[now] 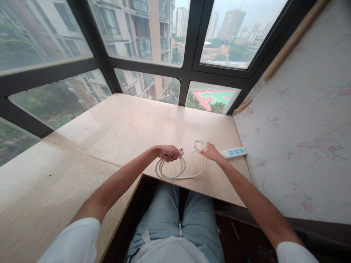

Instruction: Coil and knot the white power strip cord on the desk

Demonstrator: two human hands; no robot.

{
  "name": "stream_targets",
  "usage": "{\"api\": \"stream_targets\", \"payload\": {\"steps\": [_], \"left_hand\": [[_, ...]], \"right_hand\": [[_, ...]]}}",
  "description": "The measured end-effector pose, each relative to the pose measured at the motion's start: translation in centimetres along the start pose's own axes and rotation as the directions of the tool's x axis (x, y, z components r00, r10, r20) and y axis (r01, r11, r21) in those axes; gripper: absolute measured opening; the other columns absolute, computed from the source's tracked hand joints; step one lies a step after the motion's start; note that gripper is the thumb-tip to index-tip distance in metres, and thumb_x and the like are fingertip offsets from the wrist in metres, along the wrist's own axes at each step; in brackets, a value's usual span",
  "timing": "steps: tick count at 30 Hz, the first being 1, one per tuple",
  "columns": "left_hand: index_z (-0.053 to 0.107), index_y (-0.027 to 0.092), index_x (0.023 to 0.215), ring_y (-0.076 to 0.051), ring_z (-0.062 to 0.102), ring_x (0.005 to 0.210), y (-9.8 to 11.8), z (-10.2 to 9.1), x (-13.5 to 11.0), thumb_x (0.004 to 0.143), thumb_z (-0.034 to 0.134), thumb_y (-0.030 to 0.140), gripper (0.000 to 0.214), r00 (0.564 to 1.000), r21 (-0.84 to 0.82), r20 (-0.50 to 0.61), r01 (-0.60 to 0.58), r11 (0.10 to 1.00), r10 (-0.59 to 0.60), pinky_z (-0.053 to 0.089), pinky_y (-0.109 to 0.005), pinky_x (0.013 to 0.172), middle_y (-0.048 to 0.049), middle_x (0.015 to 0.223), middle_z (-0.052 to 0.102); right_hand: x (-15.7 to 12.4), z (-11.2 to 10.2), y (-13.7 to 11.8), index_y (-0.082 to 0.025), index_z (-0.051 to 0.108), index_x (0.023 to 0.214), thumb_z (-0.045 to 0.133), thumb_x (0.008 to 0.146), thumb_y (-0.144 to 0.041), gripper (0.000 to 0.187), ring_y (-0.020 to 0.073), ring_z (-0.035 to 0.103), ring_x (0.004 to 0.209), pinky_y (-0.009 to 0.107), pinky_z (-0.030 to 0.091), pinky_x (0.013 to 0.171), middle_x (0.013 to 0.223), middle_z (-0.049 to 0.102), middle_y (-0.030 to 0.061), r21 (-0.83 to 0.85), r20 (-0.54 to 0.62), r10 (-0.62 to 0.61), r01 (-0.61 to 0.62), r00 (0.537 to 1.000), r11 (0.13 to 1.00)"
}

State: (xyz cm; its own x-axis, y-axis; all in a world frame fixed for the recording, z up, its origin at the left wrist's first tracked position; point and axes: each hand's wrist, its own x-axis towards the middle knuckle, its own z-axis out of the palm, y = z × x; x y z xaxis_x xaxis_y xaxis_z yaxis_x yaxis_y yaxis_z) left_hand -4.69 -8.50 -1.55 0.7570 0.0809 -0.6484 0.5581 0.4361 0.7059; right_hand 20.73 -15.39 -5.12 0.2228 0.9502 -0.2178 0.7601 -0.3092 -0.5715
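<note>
A white power strip (234, 152) with blue socket faces lies on the wooden counter near the right wall. Its white cord (192, 177) runs in a curve between my hands. My left hand (170, 152) is closed around the plug end and several loops of the cord, which hang over the counter's front edge. The plug (181, 150) sticks out past my thumb, its metal prongs showing. My right hand (211, 151) pinches another part of the cord, with a small coil standing just left of the fingers. Behind this hand the strip's left end is partly hidden.
The pale wooden counter (131, 120) spreads left and back to dark-framed windows (188, 75). On the right stands a wall with flowered paper (296, 146). My legs (167, 208) are in the gap below the counter's front edge.
</note>
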Motion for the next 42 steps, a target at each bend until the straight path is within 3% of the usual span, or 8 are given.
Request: {"api": "stream_targets", "payload": {"steps": [4, 9, 17, 21, 25, 29, 35, 42], "left_hand": [[0.042, 0.019, 0.063, -0.002, 0.016, 0.039, 1.7, 0.8, 1.1, 0.067, 0.077, 0.042, 0.042, 0.998, 0.087, 0.026, 0.046, 0.995, -0.048, 0.009, -0.014, 0.033, 0.0067, 0.054, 0.030], [0.050, 0.021, 0.064, -0.006, 0.025, 0.035, 2.8, 1.4, 3.3, 0.066, 0.072, 0.018, 0.023, 0.998, 0.070, -0.034, 0.050, 0.996, -0.048, 0.015, -0.016, 0.030, 0.0042, 0.051, 0.036], [0.053, 0.020, 0.062, -0.010, 0.031, 0.034, 3.1, 1.2, 4.1, 0.062, 0.060, 0.005, 0.017, 0.980, 0.008, 0.150, -0.132, 0.991, 0.130, 0.021, -0.020, 0.030, 0.0025, 0.046, 0.040], [0.062, 0.016, 0.077, -0.012, 0.045, 0.040, 3.5, 1.5, 2.8, 0.067, 0.060, 0.012, 0.011, 0.983, -0.002, 0.046, -0.176, 0.984, 0.176, 0.034, -0.024, 0.036, -0.0042, 0.059, 0.058], [0.055, 0.013, 0.120, -0.016, 0.057, 0.049, 3.1, 1.4, 1.1, 0.069, 0.066, 0.014, 0.052, 0.952, -0.010, -0.102, -0.292, 0.956, 0.289, 0.042, -0.027, 0.049, -0.0037, 0.066, 0.065], [0.049, 0.012, 0.131, -0.017, 0.063, 0.059, 1.2, 1.1, -0.3, 0.069, 0.072, 0.015, 0.066, 0.865, 0.045, -0.201, -0.460, 0.887, 0.459, 0.044, -0.027, 0.058, -0.0041, 0.066, 0.067], [0.068, 0.008, 0.092, -0.020, 0.068, 0.071, -2.9, 2.5, 1.7, 0.069, 0.075, 0.022, 0.027, 0.683, -0.138, -0.410, -0.701, 0.699, 0.604, 0.046, -0.029, 0.073, -0.0056, 0.065, 0.066], [0.062, 0.009, 0.069, -0.022, 0.070, 0.067, -4.8, 4.8, 3.4, 0.072, 0.074, 0.028, 0.022, 0.746, -0.312, -0.393, -0.658, 0.685, 0.538, 0.048, -0.028, 0.069, -0.0028, 0.058, 0.060]], "right_hand": [[-1.9, 0.2, -1.8, -0.015, 0.034, 0.140, 0.064, 0.079, -0.039, 0.072, 0.0329, 0.014, 0.145, 0.050, 0.021, 0.115, 0.154, 0.021, 0.0196, -0.121, -0.115, -0.430, 0.417, 0.895, 0.901], [-4.1, -0.1, -4.7, -0.018, 0.016, 0.150, 0.076, 0.069, -0.040, 0.103, 0.0315, 0.028, 0.140, 0.047, 0.030, 0.111, 0.153, 0.026, 0.0189, 0.065, 0.224, -0.672, 0.677, 0.706, 0.733], [-4.8, 0.9, -5.6, -0.016, 0.039, 0.137, 0.055, 0.078, -0.011, 0.062, 0.0271, 0.051, 0.115, 0.040, 0.042, 0.094, 0.124, 0.056, 0.0159, -0.130, 0.095, -0.597, 0.605, 0.796, 0.786], [-5.3, 0.8, -5.6, -0.019, 0.060, 0.108, 0.053, 0.083, -0.021, 0.026, 0.0248, 0.058, 0.092, 0.032, 0.041, 0.076, 0.093, 0.063, 0.0116, -0.289, 0.095, -0.521, 0.524, 0.848, 0.801], [-5.4, 0.3, -5.0, -0.020, 0.059, 0.080, 0.051, 0.082, -0.025, 0.010, 0.0188, 0.053, 0.073, 0.029, 0.032, 0.062, 0.080, 0.061, 0.0066, -0.307, 0.051, -0.497, 0.487, 0.866, 0.818], [-4.7, 0.0, -3.6, -0.021, 0.048, 0.066, 0.048, 0.080, -0.024, 0.015, 0.0129, 0.042, 0.057, 0.027, 0.026, 0.055, 0.061, 0.050, -0.0012, -0.095, -0.097, -0.432, 0.424, 0.896, 0.901], [-4.6, 1.5, -2.1, -0.021, 0.044, 0.063, 0.047, 0.080, -0.037, 0.023, 0.0118, 0.046, 0.050, 0.024, 0.034, 0.048, 0.056, 0.045, -0.0038, 0.482, -0.189, -0.197, 0.266, 0.962, 0.835], [-5.4, 2.5, -0.1, -0.019, 0.053, 0.066, 0.057, 0.078, -0.045, 0.029, 0.0121, 0.048, 0.052, 0.024, 0.036, 0.050, 0.058, 0.050, -0.0025, 0.610, -0.114, -0.164, 0.199, 0.980, 0.767]]}}
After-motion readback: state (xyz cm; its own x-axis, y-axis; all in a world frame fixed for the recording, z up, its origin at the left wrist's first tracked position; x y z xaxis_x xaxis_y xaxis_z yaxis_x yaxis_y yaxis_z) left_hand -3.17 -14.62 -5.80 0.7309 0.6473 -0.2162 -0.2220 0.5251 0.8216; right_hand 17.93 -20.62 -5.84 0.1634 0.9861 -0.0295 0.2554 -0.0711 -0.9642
